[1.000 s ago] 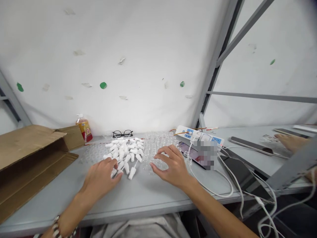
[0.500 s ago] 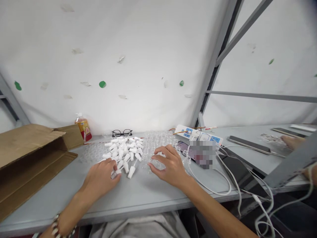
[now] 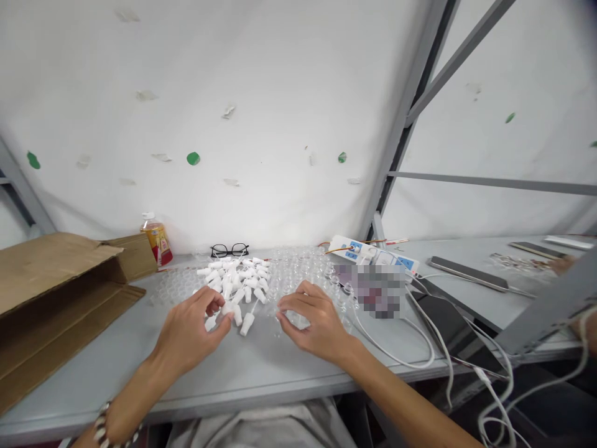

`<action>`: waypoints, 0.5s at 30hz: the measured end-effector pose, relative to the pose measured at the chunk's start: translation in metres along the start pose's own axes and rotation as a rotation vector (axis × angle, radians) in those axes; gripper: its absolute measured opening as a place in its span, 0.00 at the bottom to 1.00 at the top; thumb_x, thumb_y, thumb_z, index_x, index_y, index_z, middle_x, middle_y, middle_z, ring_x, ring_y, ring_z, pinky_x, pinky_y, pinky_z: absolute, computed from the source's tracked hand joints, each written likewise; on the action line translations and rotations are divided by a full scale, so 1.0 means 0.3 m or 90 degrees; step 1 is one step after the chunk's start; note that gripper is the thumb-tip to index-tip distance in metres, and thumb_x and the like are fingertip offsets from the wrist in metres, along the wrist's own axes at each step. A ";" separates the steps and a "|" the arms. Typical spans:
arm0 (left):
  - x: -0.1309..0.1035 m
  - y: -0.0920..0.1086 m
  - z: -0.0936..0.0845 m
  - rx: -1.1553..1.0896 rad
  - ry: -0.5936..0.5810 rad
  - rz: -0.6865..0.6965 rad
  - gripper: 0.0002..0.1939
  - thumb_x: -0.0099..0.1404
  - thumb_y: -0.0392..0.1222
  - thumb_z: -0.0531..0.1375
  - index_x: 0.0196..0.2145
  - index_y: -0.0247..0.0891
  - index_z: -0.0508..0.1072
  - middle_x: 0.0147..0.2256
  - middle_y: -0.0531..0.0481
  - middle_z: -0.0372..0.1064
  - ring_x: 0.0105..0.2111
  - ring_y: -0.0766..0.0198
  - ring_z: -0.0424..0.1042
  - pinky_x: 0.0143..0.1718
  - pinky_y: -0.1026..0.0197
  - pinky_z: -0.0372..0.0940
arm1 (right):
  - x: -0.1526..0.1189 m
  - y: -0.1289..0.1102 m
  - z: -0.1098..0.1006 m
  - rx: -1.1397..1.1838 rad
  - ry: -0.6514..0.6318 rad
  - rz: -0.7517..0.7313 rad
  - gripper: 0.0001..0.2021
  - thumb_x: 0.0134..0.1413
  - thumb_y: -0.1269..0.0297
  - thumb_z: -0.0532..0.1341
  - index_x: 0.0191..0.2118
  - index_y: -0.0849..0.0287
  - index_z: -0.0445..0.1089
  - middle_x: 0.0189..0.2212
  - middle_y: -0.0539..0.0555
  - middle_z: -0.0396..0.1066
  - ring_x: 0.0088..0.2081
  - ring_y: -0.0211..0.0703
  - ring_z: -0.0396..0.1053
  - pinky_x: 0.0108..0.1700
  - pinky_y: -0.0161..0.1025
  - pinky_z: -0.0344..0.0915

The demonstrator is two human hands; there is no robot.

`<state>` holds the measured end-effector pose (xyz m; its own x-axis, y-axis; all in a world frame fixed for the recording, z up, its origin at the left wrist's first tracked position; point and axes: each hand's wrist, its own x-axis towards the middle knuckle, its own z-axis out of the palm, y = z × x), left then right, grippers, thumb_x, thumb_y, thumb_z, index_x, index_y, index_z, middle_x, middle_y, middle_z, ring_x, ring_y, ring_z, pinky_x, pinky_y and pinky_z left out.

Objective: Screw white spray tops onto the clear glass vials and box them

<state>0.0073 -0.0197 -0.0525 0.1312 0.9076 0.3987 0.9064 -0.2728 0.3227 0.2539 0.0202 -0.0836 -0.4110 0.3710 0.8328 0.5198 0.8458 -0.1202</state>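
Observation:
My left hand (image 3: pixel 189 330) is at the near left side of a heap of white caps with thin stems (image 3: pixel 240 283). Its thumb and index finger close around a white cap (image 3: pixel 229 308); another white piece shows below the palm. Over the near edge of a group of small clear bottles (image 3: pixel 298 264), my right hand (image 3: pixel 314 320) has its thumb and fingertips drawn together. Whatever is between those tips is too faint to make out. More clear pieces (image 3: pixel 175 286) stand left of the heap, partly behind my left hand.
An open cardboard box (image 3: pixel 60 274) takes up the left side. Black glasses (image 3: pixel 229 250) and a drink bottle (image 3: pixel 157 239) are at the back wall. To the right are a power strip (image 3: pixel 342 247), a partly blurred phone (image 3: pixel 344 274), white cables (image 3: pixel 396 359) and another person's hand (image 3: pixel 562 266).
My left hand has shifted slightly up and right, its thumb now stretched toward the heap. My right hand's fingers have come together from a wider curl.

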 end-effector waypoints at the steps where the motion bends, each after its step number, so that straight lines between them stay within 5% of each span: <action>1: 0.000 -0.001 0.002 -0.003 0.003 0.005 0.12 0.63 0.52 0.53 0.33 0.41 0.66 0.30 0.52 0.69 0.30 0.61 0.70 0.31 0.60 0.61 | 0.000 -0.007 0.002 0.033 -0.006 -0.007 0.03 0.54 0.70 0.59 0.32 0.55 0.68 0.28 0.52 0.75 0.29 0.40 0.63 0.33 0.40 0.62; 5: -0.001 -0.006 0.007 -0.025 -0.008 0.044 0.11 0.64 0.51 0.53 0.34 0.41 0.65 0.29 0.53 0.70 0.31 0.61 0.71 0.32 0.61 0.62 | -0.009 -0.027 0.015 0.139 -0.042 -0.001 0.01 0.54 0.69 0.59 0.33 0.56 0.67 0.29 0.52 0.75 0.29 0.39 0.67 0.33 0.37 0.65; 15: 0.013 -0.026 -0.031 -0.240 -0.011 0.057 0.16 0.65 0.52 0.54 0.38 0.40 0.74 0.33 0.50 0.73 0.30 0.64 0.68 0.33 0.63 0.65 | -0.038 -0.035 0.018 0.206 -0.244 0.237 0.16 0.50 0.62 0.64 0.46 0.54 0.66 0.38 0.50 0.75 0.26 0.35 0.69 0.33 0.34 0.65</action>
<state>-0.0029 -0.0171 -0.0456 0.2118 0.8794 0.4263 0.6803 -0.4459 0.5817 0.2491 0.0092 -0.0949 -0.5164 0.7236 0.4580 0.4509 0.6844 -0.5729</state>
